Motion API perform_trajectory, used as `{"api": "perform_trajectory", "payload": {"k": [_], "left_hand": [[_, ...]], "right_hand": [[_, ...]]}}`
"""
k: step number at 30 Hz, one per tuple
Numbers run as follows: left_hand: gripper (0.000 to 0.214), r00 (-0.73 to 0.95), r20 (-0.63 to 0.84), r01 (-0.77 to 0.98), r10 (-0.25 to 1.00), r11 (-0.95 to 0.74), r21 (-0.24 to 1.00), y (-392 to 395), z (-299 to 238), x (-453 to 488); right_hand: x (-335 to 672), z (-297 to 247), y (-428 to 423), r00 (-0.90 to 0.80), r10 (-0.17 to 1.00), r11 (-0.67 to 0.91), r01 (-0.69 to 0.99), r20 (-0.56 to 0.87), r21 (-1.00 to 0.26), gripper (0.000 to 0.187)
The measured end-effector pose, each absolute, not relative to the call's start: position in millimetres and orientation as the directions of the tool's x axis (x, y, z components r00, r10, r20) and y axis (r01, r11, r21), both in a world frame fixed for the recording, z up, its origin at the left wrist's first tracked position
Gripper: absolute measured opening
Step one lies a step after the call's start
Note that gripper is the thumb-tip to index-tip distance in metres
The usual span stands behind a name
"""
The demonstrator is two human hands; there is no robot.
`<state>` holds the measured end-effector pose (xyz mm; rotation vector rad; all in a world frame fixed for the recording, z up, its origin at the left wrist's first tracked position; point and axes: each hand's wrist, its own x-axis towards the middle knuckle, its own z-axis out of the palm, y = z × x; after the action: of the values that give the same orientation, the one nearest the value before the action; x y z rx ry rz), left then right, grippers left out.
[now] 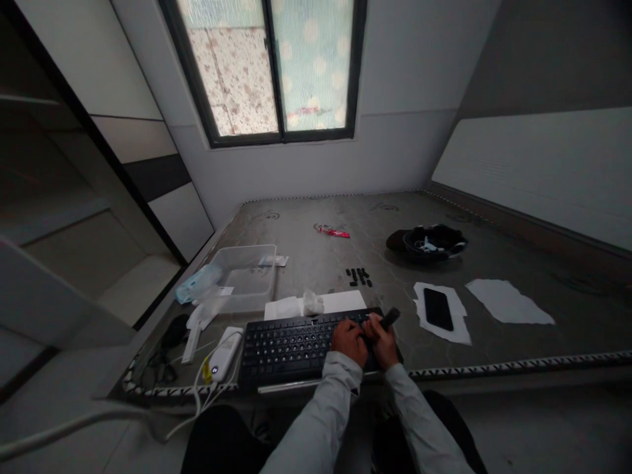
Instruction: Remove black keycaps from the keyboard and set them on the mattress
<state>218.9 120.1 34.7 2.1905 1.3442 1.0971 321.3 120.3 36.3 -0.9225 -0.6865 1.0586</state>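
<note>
A black keyboard (291, 345) lies along the near edge of the grey surface, and both hands are over its right end. My left hand (349, 341) rests there with its fingers curled down; what is under the fingertips is hidden. Close beside it, my right hand (382, 341) is closed around a short dark tool (390, 319), whose thick end sticks out to the upper right. The tool's working end is hidden by the hands. Several loose black keycaps (359, 276) lie just beyond the keyboard. White paper (345, 301) with a crumpled tissue (313, 303) lies behind it.
To the left are a clear plastic box (247, 303), a blue plastic bag (200, 284), and a white power strip (226, 353) with cables. A phone (438, 309) on paper, another paper sheet (508, 301), and a dark cap (429, 243) lie right. A red packet (334, 232) lies farther back.
</note>
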Motion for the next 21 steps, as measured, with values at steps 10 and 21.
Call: {"api": "perform_trajectory", "payload": {"k": [10,21], "left_hand": [[0.017,0.317,0.429,0.563,0.846,-0.532,0.633,122.0,24.6,212.8],[0.019,0.338,0.376,0.551,0.863,-0.505,0.665,132.4,11.9,211.4]], "right_hand": [[321.2,28.7,110.1,0.46,0.885,0.242,-0.332,0.068,-0.912,0.037],[322.4,9.5,108.7,0.541,0.822,0.274,-0.097,0.181,-0.957,0.045]]}}
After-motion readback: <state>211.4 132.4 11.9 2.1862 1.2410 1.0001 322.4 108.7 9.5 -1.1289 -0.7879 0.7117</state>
